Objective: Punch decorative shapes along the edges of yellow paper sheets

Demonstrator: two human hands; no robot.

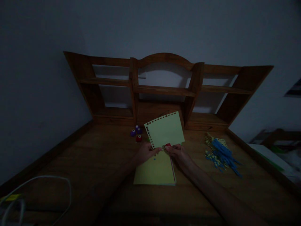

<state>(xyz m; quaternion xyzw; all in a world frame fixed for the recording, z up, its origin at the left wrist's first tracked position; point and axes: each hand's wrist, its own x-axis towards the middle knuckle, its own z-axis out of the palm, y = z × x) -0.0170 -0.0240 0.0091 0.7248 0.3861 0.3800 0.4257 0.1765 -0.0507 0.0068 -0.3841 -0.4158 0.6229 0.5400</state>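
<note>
A pale yellow paper sheet (166, 129) is held tilted above the desk, with small shaped holes punched along its top and left edges. My left hand (146, 153) pinches its lower left corner. At the sheet's lower edge, my right hand (176, 152) is closed around a small red craft punch (168, 145), with the thumb on top. Whether paper sits in the punch's slot is hidden by the fingers. Beneath both hands lies a stack of yellow paper (154, 172), with a tiny blue cut-out (154, 159) on it.
Several purple punches (133, 132) and another red punch (139, 138) stand left of the sheet. To the right lies a pile of blue and yellow paper scraps (223, 153). A wooden shelf unit (164, 91) closes off the desk's back. A white cable (47, 176) loops at front left.
</note>
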